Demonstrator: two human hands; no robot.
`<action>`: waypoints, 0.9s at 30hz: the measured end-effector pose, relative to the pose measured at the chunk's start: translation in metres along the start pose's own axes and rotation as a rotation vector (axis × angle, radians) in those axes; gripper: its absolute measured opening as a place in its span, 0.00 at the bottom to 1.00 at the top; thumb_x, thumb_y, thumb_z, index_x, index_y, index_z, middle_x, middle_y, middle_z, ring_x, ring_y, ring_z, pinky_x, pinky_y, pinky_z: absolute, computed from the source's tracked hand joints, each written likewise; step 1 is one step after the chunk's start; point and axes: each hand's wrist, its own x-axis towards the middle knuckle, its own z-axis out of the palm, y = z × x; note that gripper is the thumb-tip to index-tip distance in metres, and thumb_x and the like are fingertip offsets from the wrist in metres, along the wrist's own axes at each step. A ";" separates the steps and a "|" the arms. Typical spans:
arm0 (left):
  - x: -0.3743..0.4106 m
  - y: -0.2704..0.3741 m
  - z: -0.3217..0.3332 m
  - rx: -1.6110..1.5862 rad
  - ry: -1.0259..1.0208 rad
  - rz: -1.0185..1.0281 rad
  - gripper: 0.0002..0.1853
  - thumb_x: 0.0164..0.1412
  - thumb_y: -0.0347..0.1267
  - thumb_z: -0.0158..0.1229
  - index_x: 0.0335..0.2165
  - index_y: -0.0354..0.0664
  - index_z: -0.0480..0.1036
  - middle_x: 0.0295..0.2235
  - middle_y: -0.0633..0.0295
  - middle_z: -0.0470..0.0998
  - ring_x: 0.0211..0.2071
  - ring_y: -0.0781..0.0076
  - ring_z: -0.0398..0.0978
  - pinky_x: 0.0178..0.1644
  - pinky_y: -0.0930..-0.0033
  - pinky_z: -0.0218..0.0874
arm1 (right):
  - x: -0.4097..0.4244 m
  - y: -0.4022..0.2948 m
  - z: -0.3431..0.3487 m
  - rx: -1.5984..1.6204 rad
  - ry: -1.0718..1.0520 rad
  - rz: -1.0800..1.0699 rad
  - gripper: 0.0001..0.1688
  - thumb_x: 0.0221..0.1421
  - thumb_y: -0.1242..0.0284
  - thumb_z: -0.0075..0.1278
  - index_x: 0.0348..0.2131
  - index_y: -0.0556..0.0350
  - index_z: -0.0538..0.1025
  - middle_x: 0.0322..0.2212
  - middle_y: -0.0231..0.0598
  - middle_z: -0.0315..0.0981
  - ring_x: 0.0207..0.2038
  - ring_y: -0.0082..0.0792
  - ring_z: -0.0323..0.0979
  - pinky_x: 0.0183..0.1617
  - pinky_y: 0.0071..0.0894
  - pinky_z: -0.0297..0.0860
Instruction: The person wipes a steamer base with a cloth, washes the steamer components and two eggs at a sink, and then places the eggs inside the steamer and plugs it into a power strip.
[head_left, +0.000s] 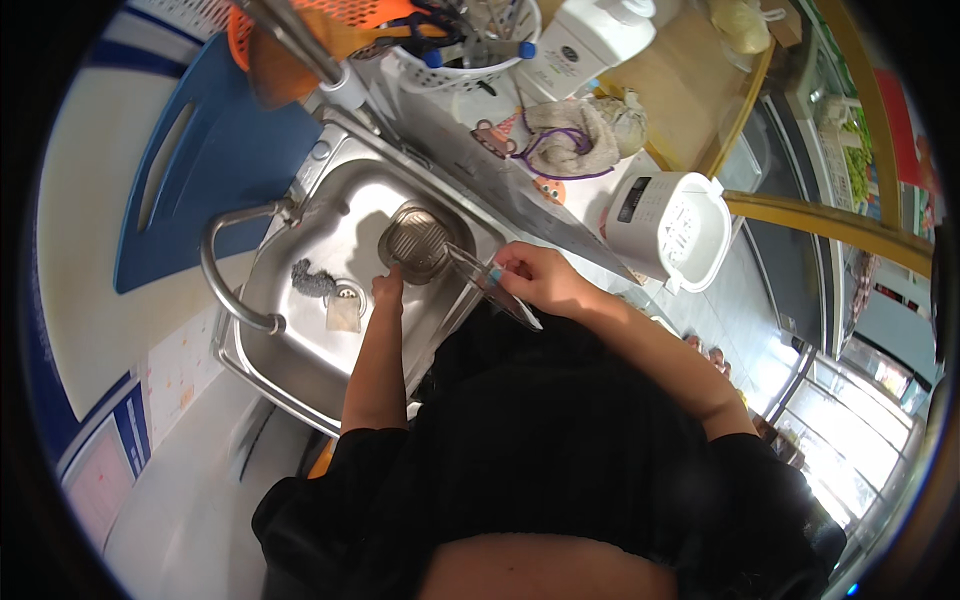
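Over the steel sink my left hand grips the near rim of a small oval metal pan with a ridged bottom. My right hand holds a clear lid, tilted on edge at the pan's right side, with a bit of light blue at the fingers. In the sink basin a grey scouring pad lies beside the drain, and a beige flat piece partly covers the drain. The curved metal faucet reaches over the basin's left side.
A blue cutting board leans left of the sink. Beyond the sink are a white utensil basket, a white pump bottle and a beige cloth with purple edging. A white appliance stands at the counter's right end.
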 end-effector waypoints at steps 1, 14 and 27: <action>0.005 0.001 0.004 0.097 -0.052 -0.061 0.28 0.47 0.44 0.53 0.40 0.29 0.68 0.40 0.47 0.70 0.42 0.58 0.67 0.43 0.63 0.58 | -0.009 0.001 -0.006 0.062 0.026 0.004 0.13 0.48 0.78 0.45 0.37 0.61 0.67 0.28 0.31 0.67 0.28 0.19 0.64 0.33 0.18 0.63; -0.005 -0.025 -0.047 -0.222 -0.140 0.047 0.15 0.48 0.36 0.49 0.29 0.34 0.70 0.28 0.60 0.72 0.27 0.72 0.68 0.27 0.72 0.57 | -0.195 -0.005 -0.094 0.602 0.280 -0.150 0.17 0.47 0.79 0.42 0.40 0.57 0.65 0.35 0.30 0.64 0.39 0.20 0.61 0.37 0.18 0.62; -0.237 0.133 -0.080 0.029 -0.049 0.687 0.16 0.50 0.34 0.47 0.31 0.29 0.71 0.23 0.61 0.72 0.25 0.76 0.65 0.31 0.75 0.55 | -0.308 0.098 -0.143 0.802 0.652 -0.386 0.21 0.46 0.61 0.44 0.34 0.60 0.66 0.23 0.33 0.62 0.19 0.18 0.55 0.22 0.16 0.53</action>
